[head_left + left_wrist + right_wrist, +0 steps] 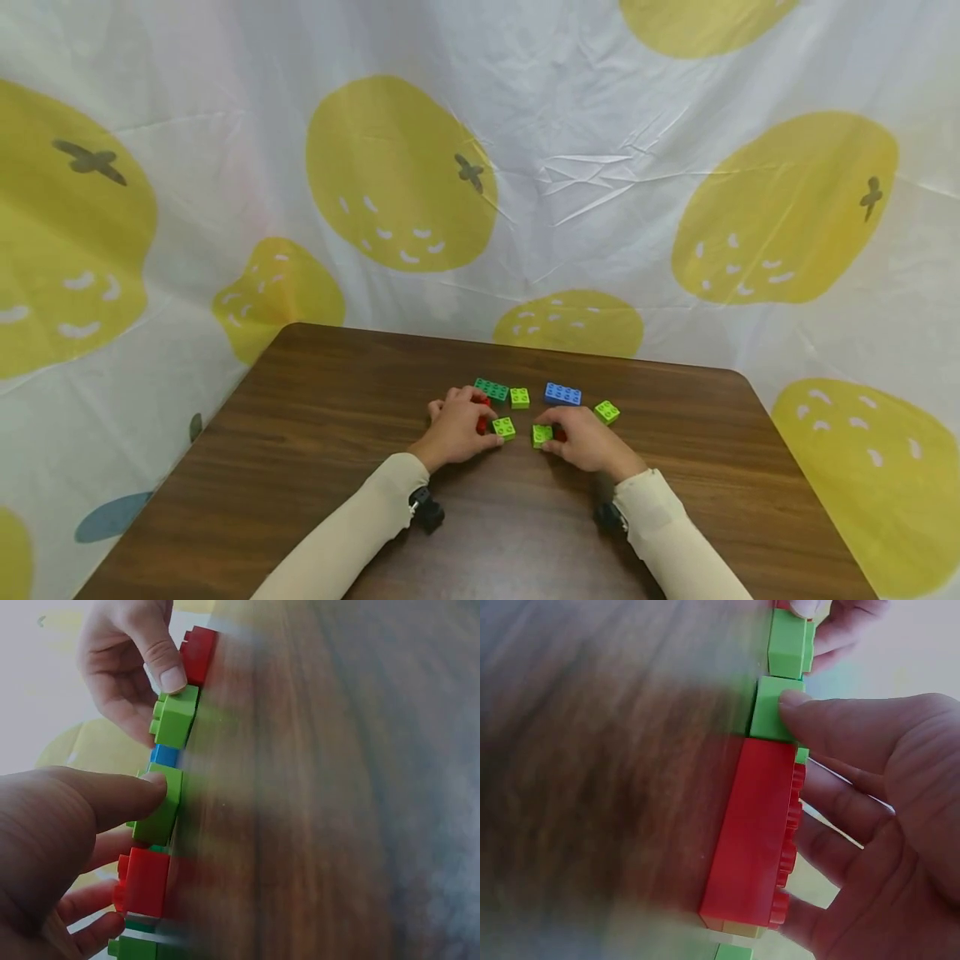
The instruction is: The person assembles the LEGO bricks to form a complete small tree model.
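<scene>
Resting on a brown wooden table (315, 433), both hands work at a cluster of toy building bricks. The left hand (457, 431) has its thumb on the side of a lime-green square brick (504, 428), with a red brick (144, 881) tucked under its curled fingers; the left wrist view shows the thumb tip touching the lime brick and the fingers bent around the red one. The right hand (588, 439) pinches another lime-green square brick (542, 435) with its thumb, and its fingers curl behind a long red brick (756, 832) that lies on the table, touching the lime brick end to end. The two lime bricks sit near each other between the hands, apart.

Just beyond the hands lie a dark green long brick (491, 389), a third lime square brick (520, 397), a blue long brick (562, 394) and a fourth lime brick (607, 412), all loose on the table. Behind hangs a white cloth with yellow fruit shapes (401, 175).
</scene>
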